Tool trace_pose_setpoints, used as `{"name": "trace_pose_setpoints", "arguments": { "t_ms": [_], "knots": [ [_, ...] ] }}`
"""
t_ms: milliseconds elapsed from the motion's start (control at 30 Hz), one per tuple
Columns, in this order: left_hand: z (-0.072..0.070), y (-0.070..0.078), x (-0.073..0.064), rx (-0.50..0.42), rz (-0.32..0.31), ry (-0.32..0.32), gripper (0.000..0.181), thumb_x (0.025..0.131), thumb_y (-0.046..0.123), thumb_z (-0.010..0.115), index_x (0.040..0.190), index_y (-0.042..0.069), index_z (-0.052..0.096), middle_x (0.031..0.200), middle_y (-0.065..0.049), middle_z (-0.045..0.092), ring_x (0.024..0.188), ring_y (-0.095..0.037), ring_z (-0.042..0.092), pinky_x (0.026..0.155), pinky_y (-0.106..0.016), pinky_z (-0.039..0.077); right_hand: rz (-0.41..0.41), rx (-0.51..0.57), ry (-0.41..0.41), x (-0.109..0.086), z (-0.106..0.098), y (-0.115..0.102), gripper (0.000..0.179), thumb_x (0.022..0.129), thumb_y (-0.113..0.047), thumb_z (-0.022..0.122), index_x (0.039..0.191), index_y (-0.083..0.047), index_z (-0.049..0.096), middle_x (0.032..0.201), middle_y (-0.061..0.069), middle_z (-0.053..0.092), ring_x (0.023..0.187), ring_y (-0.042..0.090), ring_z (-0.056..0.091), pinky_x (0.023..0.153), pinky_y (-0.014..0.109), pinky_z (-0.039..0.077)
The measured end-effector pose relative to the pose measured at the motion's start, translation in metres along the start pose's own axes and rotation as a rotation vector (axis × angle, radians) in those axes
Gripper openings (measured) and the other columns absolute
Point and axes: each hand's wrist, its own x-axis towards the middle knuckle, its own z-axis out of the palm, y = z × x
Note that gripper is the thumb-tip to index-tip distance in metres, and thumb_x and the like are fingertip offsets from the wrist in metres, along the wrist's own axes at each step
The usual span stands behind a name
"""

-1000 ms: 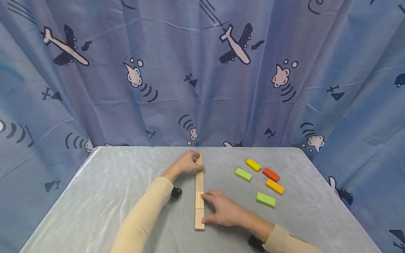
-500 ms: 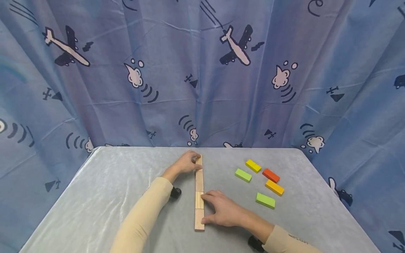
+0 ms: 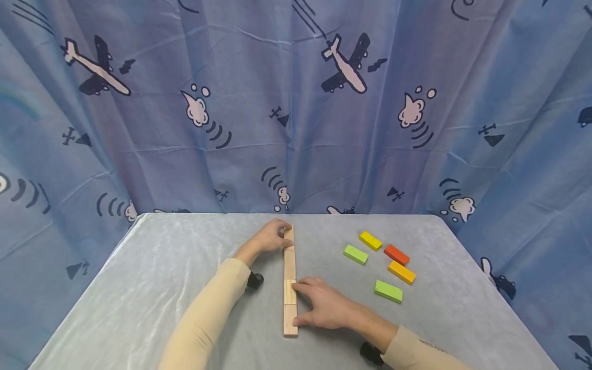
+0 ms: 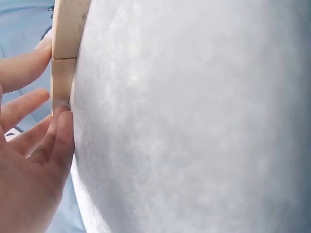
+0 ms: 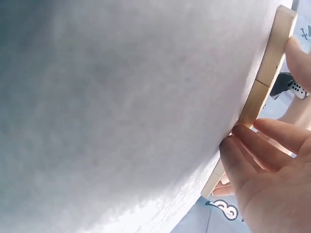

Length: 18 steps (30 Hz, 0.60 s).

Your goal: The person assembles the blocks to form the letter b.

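Note:
Plain wooden blocks stand end to end in a straight row running away from me in the head view. My left hand (image 3: 270, 236) is at the row's far end, thumb and fingertips touching the far block (image 3: 289, 236). In the left wrist view its fingertips (image 4: 64, 119) lie low against the block's side, the thumb near a joint. My right hand (image 3: 326, 307) comes from the right, its index finger at the paler striped block (image 3: 289, 296) and its thumb at the nearest block (image 3: 290, 324). The right wrist view has these fingers (image 5: 238, 160) lying along the row's side.
Right of the row lie loose coloured blocks: a yellow one (image 3: 370, 241), a red one (image 3: 396, 254), an orange one (image 3: 401, 272) and two green ones, the nearer green block (image 3: 388, 291) closest to my right hand. A patterned curtain (image 3: 296, 154) hangs behind the grey-covered table (image 3: 152, 288).
My left thumb has drawn back left from across the far block. The row and both hands have shifted very slightly left; the coloured blocks have stayed put.

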Motion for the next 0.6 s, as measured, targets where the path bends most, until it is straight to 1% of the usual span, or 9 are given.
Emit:
{"name": "trace_pose_setpoints", "arguments": {
  "t_ms": [233, 333, 400, 500, 600],
  "knots": [
    [-0.0024, -0.0017, 0.0014, 0.037, 0.015, -0.012, 0.053, 0.089, 0.022, 0.080, 0.135, 0.000, 0.062, 0.136, -0.016, 0.057, 0.108, -0.026, 0.063, 0.095, -0.041, 0.051, -0.034, -0.010, 0.011, 0.0012, -0.0006, -0.0022, 0.078, 0.083, -0.046, 0.082, 0.144, -0.005, 0.056, 0.142, 0.010, 0.055, 0.132, 0.028, 0.049, 0.108, 0.045, 0.042],
    [-0.0029, -0.0019, 0.0014, 0.042, 0.011, -0.018, 0.054, 0.089, 0.023, 0.080, 0.135, 0.001, 0.062, 0.136, -0.016, 0.057, 0.107, -0.026, 0.062, 0.095, -0.042, 0.050, -0.042, -0.009, 0.011, 0.0022, -0.0002, -0.0034, 0.078, 0.084, -0.047, 0.082, 0.144, -0.005, 0.056, 0.143, 0.010, 0.054, 0.133, 0.028, 0.049, 0.108, 0.045, 0.042],
    [-0.0027, -0.0015, 0.0011, 0.044, 0.008, -0.020, 0.054, 0.089, 0.023, 0.080, 0.135, 0.001, 0.062, 0.137, -0.016, 0.057, 0.110, -0.026, 0.062, 0.096, -0.043, 0.050, -0.040, -0.011, 0.010, 0.0023, 0.0002, -0.0037, 0.078, 0.084, -0.047, 0.081, 0.144, -0.005, 0.056, 0.143, 0.010, 0.054, 0.133, 0.028, 0.049, 0.108, 0.045, 0.042],
    [-0.0025, 0.0001, 0.0007, 0.057, 0.013, -0.019, 0.054, 0.089, 0.023, 0.080, 0.135, 0.001, 0.062, 0.139, -0.017, 0.057, 0.118, -0.029, 0.059, 0.102, -0.044, 0.047, -0.033, -0.018, 0.009, 0.0016, 0.0008, -0.0039, 0.077, 0.084, -0.048, 0.081, 0.143, -0.004, 0.056, 0.144, 0.011, 0.053, 0.133, 0.028, 0.049, 0.108, 0.045, 0.042],
    [-0.0023, 0.0014, 0.0002, 0.072, 0.023, -0.016, 0.054, 0.090, 0.023, 0.079, 0.136, 0.000, 0.061, 0.139, -0.017, 0.057, 0.123, -0.031, 0.057, 0.106, -0.044, 0.044, -0.029, -0.023, 0.009, 0.0009, 0.0014, -0.0038, 0.076, 0.085, -0.047, 0.080, 0.143, -0.004, 0.056, 0.144, 0.011, 0.053, 0.133, 0.028, 0.049, 0.108, 0.045, 0.043]
  ]
}}
